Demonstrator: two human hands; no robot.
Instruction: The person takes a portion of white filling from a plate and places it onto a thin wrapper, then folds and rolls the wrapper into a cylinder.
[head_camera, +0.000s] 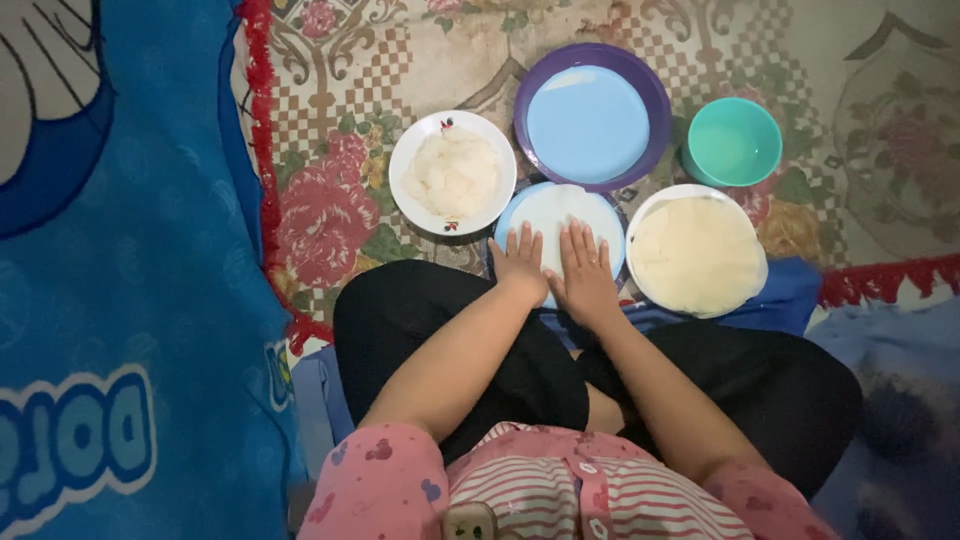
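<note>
Head view: left hand (520, 262), right hand (584, 270) spread flat on blue plate (545, 205), 4 dishes around.

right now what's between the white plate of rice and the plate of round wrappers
In the head view, a light blue plate lies between the rice plate and wrapper plate, both hands flat on it.

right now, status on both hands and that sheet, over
Left hand and right hand flat, palms down on the thin white sheet over the blue plate. Stack of round wrappers at right. Nothing blocking.
</note>
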